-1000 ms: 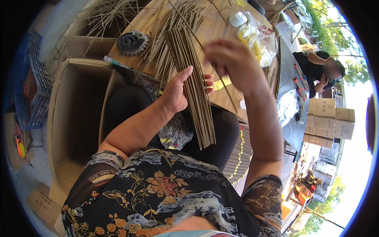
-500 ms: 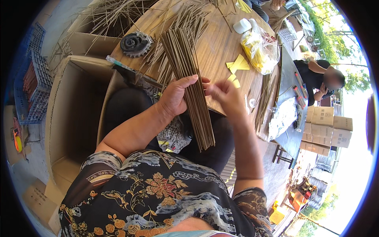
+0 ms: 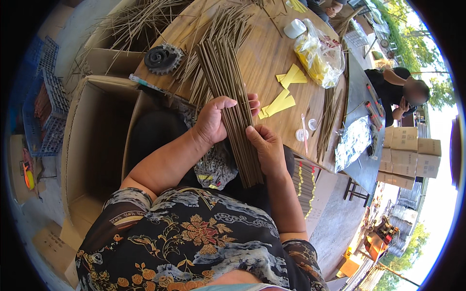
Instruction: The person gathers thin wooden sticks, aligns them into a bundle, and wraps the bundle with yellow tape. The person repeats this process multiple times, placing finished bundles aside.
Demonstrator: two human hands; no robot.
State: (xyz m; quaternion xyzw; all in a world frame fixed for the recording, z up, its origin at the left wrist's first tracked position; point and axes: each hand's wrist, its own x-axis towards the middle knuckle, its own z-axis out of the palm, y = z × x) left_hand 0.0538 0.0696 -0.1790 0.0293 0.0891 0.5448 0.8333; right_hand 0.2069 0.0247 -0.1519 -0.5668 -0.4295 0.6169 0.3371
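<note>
A thick bundle of thin brown sticks [image 3: 224,82] slants across my lap, its far end over the table's edge. My left hand [image 3: 216,119] wraps round its middle, thumb on top and fingertips showing on the right side. Lower down, my right hand [image 3: 267,149] grips the bundle's right side, thumb on top and the other fingers partly hidden. More loose brown sticks [image 3: 194,80] lie on the wooden table [image 3: 264,58] just beyond. Yellow paper strips [image 3: 279,103] rest on the table to the right of the bundle.
An open cardboard box [image 3: 77,131] stands at my left, near a black toothed wheel [image 3: 162,58]. A clear bag of yellow strips [image 3: 318,56], a white container [image 3: 295,29] and small round lids [image 3: 302,135] sit on the table. A person in black [image 3: 388,89] is at the right.
My right hand has moved down from beside the left fingers and now grips the bundle's lower part. The left hand keeps its hold. The view has shifted slightly.
</note>
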